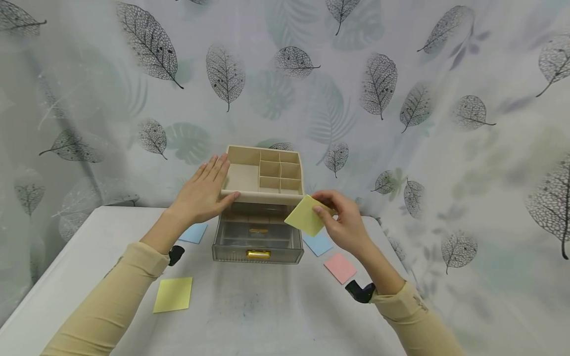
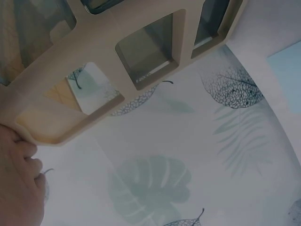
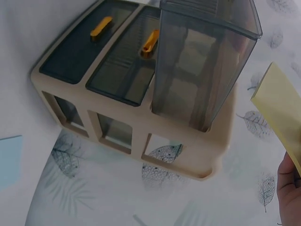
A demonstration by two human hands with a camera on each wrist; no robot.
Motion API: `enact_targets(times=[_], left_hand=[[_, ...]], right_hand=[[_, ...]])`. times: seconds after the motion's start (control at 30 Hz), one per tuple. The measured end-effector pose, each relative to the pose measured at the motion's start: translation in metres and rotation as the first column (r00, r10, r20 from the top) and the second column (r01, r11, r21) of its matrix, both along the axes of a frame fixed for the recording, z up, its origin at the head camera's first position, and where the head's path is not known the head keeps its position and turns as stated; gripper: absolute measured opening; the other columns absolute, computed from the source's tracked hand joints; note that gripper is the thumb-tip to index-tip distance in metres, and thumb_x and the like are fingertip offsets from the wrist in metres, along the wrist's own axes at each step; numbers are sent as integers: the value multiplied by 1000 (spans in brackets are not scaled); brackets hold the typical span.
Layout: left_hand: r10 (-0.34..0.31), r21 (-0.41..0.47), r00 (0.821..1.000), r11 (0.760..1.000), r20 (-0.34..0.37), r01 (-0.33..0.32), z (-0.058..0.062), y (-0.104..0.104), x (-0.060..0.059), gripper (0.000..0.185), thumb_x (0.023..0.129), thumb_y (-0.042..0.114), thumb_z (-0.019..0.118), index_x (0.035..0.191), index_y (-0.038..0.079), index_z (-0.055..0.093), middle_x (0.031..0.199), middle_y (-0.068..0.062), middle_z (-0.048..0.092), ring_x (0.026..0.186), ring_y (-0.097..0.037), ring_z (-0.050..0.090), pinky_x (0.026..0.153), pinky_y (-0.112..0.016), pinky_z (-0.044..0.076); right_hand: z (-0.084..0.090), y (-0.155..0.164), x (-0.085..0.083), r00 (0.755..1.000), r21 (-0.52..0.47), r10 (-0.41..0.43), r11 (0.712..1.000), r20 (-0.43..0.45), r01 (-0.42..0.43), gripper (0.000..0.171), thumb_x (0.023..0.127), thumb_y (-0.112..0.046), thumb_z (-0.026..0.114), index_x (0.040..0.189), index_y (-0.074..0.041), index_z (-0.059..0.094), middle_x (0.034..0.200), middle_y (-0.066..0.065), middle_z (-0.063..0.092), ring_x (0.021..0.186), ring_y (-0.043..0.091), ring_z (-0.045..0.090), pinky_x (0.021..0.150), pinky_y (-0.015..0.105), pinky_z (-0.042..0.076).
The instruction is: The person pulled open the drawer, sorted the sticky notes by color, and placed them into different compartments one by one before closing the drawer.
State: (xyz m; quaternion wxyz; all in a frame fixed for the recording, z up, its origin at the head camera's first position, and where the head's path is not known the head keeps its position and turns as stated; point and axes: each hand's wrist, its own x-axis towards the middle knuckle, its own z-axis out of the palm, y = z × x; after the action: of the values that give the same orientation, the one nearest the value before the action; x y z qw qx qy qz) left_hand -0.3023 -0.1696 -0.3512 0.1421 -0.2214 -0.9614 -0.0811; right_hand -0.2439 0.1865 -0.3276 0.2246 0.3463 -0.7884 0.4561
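A beige desk organizer (image 1: pixel 245 177) with a divided top tray stands at the far side of the table. Its smoky clear drawer (image 1: pixel 257 253), with a gold handle, is pulled out towards me. My left hand (image 1: pixel 202 193) rests on the organizer's left side, fingers straight, thumb along the front rim. In the left wrist view, the hand (image 2: pixel 19 179) touches the frame's edge. Between thumb and fingers, my right hand (image 1: pixel 340 220) pinches a yellow sticky note pad (image 1: pixel 306 216) above the drawer's right front side. The right wrist view shows that pad (image 3: pixel 277 103) beside the raised-looking drawer (image 3: pixel 197 70).
A yellow sticky note pad (image 1: pixel 173 295) lies at the front left. One blue pad (image 1: pixel 194 233) is left of the drawer; another blue pad (image 1: pixel 318 243) and a pink pad (image 1: pixel 340 268) lie right of it. A leaf-patterned curtain (image 1: pixel 276 99) hangs behind the white table (image 1: pixel 249 316).
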Motion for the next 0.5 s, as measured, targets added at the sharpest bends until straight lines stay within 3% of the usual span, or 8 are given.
enact_targets(times=[0.27, 0.5], left_hand=[[3, -5, 1000, 1000, -2, -3, 0, 0, -1, 93, 106, 60, 41, 165, -2, 5, 175, -14, -4, 161, -35, 0, 130, -47, 4], [3, -5, 1000, 1000, -3, -3, 0, 0, -1, 93, 106, 61, 41, 166, -1, 4, 175, -15, -3, 161, -35, -1, 130, -47, 3]], right_hand=[[3, -12, 0, 999, 12, 30, 999, -18, -30, 21, 92, 13, 69, 113, 8, 68, 104, 18, 72, 90, 31, 68, 84, 19, 55], [2, -23, -2, 998, 15, 57, 998, -9, -57, 21, 93, 11, 69, 114, 7, 67, 106, 17, 72, 92, 34, 68, 84, 21, 55]])
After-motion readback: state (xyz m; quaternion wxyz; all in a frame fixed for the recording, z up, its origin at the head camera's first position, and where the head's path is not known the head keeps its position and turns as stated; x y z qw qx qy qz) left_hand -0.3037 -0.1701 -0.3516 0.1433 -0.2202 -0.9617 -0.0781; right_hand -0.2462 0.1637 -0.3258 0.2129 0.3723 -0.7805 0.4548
